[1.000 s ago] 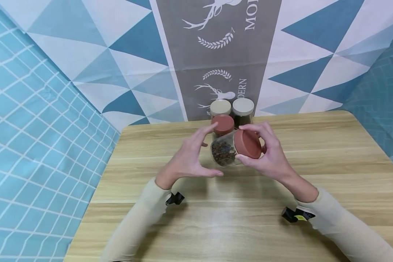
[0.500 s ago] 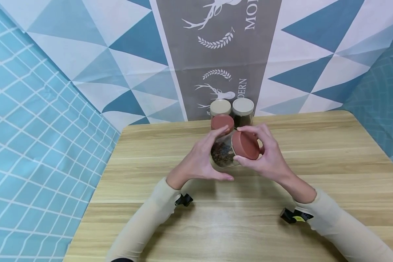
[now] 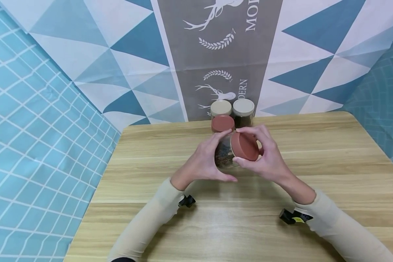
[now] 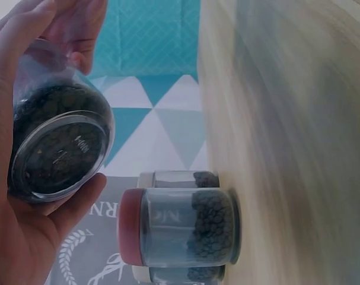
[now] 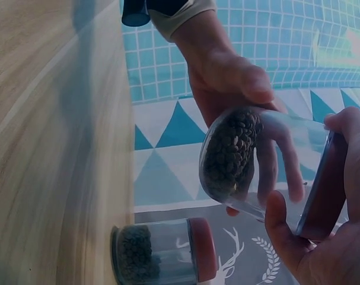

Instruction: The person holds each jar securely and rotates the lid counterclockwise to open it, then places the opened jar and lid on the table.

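clear, round, red-lidded jar (image 3: 225, 153) held over the pale wood-grain table (image 3: 330, 156)

head view: the right hand (image 3: 270, 154) pinches the red lid (image 3: 245, 146); the left hand (image 3: 207, 160) curves round the jar's body, gripping or not i can't tell. left wrist view: another red-lidded jar (image 4: 168, 228) stands upright past it. right wrist view: the jar tilts, dark pellets (image 5: 230, 154) toward its base.

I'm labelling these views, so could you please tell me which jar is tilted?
The red-lidded jar held by the right hand; the other red-lidded jar and both pale-lidded jars stand upright.
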The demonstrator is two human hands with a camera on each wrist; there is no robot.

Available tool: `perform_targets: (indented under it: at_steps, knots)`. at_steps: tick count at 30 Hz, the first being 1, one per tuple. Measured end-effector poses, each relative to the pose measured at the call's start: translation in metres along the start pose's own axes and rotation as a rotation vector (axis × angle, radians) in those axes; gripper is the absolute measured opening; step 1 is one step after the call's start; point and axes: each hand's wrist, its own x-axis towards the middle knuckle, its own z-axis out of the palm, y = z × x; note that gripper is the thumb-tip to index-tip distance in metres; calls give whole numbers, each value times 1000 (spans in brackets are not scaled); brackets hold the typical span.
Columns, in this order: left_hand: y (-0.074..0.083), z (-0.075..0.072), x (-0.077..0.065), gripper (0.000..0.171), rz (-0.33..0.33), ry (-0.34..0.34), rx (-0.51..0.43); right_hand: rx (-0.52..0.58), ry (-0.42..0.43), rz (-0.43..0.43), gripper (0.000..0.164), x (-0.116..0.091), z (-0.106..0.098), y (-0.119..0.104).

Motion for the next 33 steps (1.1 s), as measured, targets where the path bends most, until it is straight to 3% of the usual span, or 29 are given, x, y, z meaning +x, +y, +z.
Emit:
perform_targets:
  at_steps: [13, 26, 33]
  knots:
    - [-2, 9, -1, 103, -27, 77, 22, -2, -19, 4, 75, 0, 0, 0]
    - [-4, 10, -1, 99, -46, 84, 26, -37, -54, 31, 75, 4, -3, -1]
    - [-5, 9, 1, 100, -45, 88, 33, -41, -141, 104, 86, 11, -13, -6]
